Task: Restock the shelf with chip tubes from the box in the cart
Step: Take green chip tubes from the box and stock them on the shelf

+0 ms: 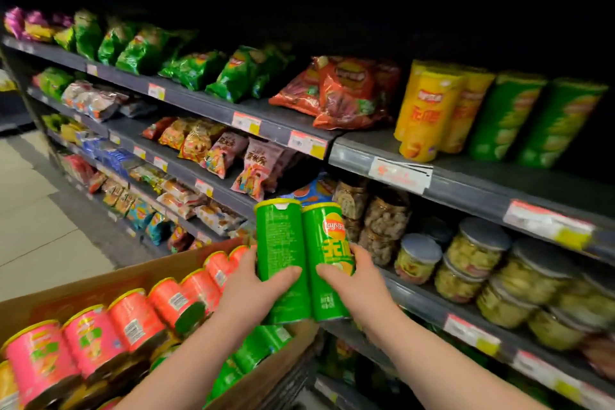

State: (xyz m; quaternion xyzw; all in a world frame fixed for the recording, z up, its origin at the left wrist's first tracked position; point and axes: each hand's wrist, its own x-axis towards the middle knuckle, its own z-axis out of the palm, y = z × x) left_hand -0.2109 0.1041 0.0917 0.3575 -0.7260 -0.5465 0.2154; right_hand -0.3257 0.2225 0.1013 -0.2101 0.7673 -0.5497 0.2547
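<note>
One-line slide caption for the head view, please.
Left hand holds the left green tube, right hand the right green tube, by the box, facing the shelf.

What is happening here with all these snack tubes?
A person is restocking snacks. The left hand grips one green chip tube and the right hand grips a second green tube, held side by side above a cardboard box full of pink tubes. Neither is on a shelf yet. Matching green tubes stand on the upper shelf at the right, beside yellow ones.
</note>
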